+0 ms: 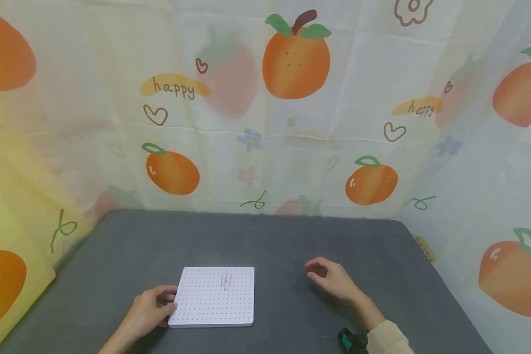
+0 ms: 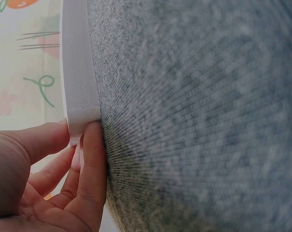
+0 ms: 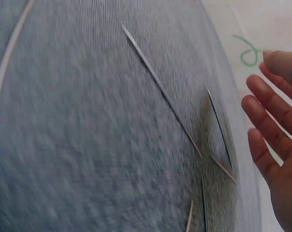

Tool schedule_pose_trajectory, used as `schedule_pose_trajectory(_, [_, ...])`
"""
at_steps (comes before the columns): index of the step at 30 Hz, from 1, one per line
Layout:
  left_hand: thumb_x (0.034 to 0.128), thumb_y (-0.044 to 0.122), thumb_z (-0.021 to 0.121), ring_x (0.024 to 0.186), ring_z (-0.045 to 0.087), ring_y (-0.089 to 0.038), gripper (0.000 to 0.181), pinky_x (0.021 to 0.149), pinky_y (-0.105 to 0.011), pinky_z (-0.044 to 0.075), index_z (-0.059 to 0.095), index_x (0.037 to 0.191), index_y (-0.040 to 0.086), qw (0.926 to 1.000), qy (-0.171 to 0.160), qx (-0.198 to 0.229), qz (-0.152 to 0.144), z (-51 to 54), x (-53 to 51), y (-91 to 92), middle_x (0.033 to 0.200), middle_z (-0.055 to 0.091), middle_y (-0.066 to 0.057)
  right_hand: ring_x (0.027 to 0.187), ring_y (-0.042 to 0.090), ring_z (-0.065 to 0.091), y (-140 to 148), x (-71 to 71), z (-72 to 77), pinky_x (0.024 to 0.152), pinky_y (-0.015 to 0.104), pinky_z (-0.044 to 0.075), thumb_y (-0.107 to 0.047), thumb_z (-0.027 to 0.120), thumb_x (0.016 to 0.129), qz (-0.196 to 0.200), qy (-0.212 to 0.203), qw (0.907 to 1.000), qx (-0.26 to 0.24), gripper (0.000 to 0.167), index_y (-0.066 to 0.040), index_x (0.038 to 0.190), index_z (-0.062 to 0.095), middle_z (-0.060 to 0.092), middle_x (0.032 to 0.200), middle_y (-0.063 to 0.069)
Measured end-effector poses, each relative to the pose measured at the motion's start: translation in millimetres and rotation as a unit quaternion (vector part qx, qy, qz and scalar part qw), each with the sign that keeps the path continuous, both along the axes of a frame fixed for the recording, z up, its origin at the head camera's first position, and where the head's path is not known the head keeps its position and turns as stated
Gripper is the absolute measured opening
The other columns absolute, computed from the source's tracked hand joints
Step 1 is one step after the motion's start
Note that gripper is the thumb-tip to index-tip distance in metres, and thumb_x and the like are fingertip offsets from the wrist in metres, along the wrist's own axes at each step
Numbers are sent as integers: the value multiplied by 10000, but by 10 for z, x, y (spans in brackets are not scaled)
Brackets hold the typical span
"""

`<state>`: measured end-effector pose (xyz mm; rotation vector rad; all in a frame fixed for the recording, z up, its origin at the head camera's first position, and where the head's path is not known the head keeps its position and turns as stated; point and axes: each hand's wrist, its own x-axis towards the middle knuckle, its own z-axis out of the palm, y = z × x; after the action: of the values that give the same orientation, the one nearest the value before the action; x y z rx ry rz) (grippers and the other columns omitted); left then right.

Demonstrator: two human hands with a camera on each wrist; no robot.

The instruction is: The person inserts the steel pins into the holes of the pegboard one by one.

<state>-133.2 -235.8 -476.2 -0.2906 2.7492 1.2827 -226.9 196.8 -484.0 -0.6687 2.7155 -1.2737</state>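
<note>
A white board (image 1: 212, 307) dotted with rows of small holes lies on the grey tabletop, left of centre. My left hand (image 1: 143, 312) grips its left edge; in the left wrist view the thumb and a finger pinch the board's end (image 2: 80, 67). Several thin rods (image 1: 225, 281) stand in holes towards the board's far side. Over the table to the board's right is my right hand (image 1: 334, 279), its fingers loosely bent and holding nothing. In the right wrist view, several thin, needle-like rods (image 3: 160, 87) lie on the table beneath that hand (image 3: 281, 116).
A black and green device (image 1: 347, 340) sits by the right wrist, near the front of the table. The dark grey tabletop (image 1: 283, 246) reaches back to a fruit-printed curtain (image 1: 230, 167), which also hangs along both sides.
</note>
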Motion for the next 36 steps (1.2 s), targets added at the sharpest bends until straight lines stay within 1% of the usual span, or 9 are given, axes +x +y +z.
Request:
schedule_pose_trajectory(4, [747,11,656,638,580,-140,411,458,-264,515,588,1151,-23,10000,21,29,21,-7,1,1,895,609,-81,933,138,612,47,-9,-4,771,262,516,-154,617,871,111,137,9997,158,179,-120,1046,625,641,1014,0])
schedule_pose_trajectory(8, [749,13,657,638,582,-139,408,458,-266,514,589,1150,-22,10000,24,32,15,-21,-4,-5,891,609,-77,894,123,610,87,-11,-12,771,296,510,-154,638,854,177,389,9981,450,163,-123,1013,630,640,963,-43])
schedule_pose_trajectory(11, [747,8,656,639,585,-141,409,458,-265,515,591,1150,-17,10000,12,49,50,-20,-2,-1,891,609,-80,878,110,606,118,-16,-26,768,298,506,-170,650,844,192,468,9967,639,158,-134,997,633,631,948,-72])
schedule_pose_trajectory(17, [746,9,657,635,584,-140,409,456,-266,514,591,1148,-21,10000,34,59,41,-22,-3,-1,888,608,-80,858,106,602,168,-22,-48,750,287,504,-187,654,842,237,546,9952,771,143,-141,977,643,625,935,-64])
schedule_pose_trajectory(20, [744,5,656,630,583,-141,411,455,-265,514,593,1149,-18,10000,37,54,64,-24,-3,1,890,609,-83,846,107,604,186,-34,-61,738,280,506,-185,659,838,299,652,9941,808,141,-134,969,647,631,929,-48])
schedule_pose_trajectory(25, [747,10,657,632,580,-138,411,455,-266,513,587,1151,-27,10000,39,2,21,-28,-8,0,890,611,-81,836,102,593,215,-62,-74,726,278,501,-192,662,837,347,592,9936,901,136,-140,962,646,623,921,-51])
schedule_pose_trajectory(30, [749,12,659,633,578,-137,409,455,-265,513,587,1149,-28,10000,31,-26,6,-26,-8,-1,886,608,-78,816,96,571,228,-84,-53,703,268,490,-194,661,837,451,465,9928,1011,133,-142,957,638,601,907,-65])
schedule_pose_trajectory(36, [748,12,659,634,584,-139,408,454,-267,513,587,1147,-30,10000,20,-4,10,-20,-6,0,885,609,-79,794,76,535,220,-89,-43,689,252,470,-170,668,826,574,474,9906,1149,116,-154,933,626,569,883,-76])
